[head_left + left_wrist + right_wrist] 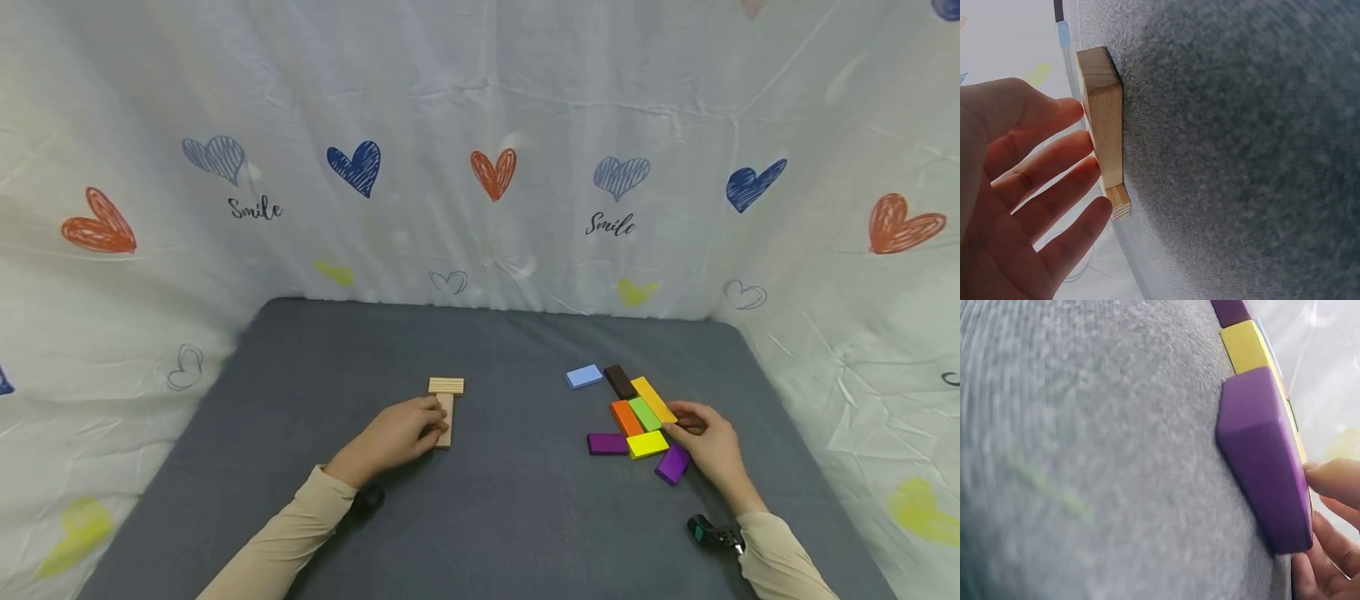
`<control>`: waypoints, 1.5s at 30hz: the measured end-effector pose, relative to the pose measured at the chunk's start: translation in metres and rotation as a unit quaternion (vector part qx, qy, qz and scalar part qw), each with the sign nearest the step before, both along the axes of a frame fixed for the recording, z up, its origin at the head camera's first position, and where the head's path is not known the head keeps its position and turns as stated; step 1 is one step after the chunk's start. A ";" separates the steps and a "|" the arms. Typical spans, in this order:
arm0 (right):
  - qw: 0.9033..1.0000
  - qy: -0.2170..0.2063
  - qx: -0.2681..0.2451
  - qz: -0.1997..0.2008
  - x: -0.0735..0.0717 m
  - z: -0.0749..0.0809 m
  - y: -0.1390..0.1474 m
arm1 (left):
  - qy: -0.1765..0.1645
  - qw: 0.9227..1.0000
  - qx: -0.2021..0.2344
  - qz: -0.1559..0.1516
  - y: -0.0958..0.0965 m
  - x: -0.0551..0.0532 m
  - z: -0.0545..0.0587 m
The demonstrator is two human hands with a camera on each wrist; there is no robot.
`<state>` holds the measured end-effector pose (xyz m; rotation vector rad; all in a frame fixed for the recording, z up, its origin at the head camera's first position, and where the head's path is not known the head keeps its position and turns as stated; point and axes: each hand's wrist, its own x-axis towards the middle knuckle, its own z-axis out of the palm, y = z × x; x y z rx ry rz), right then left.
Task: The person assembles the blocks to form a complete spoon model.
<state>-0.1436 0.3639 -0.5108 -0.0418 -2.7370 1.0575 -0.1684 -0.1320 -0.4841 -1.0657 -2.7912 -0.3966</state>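
In the head view my left hand (392, 435) rests its fingertips on a plain wooden block (445, 439) lying lengthwise away from me. A second wooden piece with a striped face (446, 385) lies crosswise at its far end. The left wrist view shows the fingers extended, touching the plain block's upper face. On the right, my right hand (708, 442) pinches the near end of an amber block (651, 398) between thumb and fingers. Beside that hand lies a purple block (672, 464), large in the right wrist view; it partly hides the fingertips there.
Orange (626, 418), green (644, 413) and yellow (647, 445) blocks cluster beside the amber one. Around them lie a dark brown block (619, 382), a light blue block (584, 377) and another purple block (607, 444). A patterned white curtain (420, 233) borders the grey tabletop (517, 517).
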 end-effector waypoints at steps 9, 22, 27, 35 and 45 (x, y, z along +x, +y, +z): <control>0.999 -0.040 0.015 0.000 0.000 -0.001 0.001 | -0.005 1.000 0.004 0.000 -0.001 0.001 -0.001; 0.998 -0.053 0.028 -0.032 -0.003 0.003 -0.001 | -0.007 1.000 0.005 0.003 -0.001 0.002 -0.001; 0.998 -0.059 0.019 -0.034 -0.003 0.003 -0.002 | -0.005 1.000 0.008 0.004 -0.001 0.002 -0.002; 0.997 -0.065 0.011 -0.042 -0.005 0.002 -0.001 | -0.009 1.000 0.006 0.006 -0.001 0.002 -0.001; 0.995 -0.080 0.008 -0.053 -0.007 0.004 -0.001 | -0.014 1.000 0.002 0.005 -0.001 0.001 0.001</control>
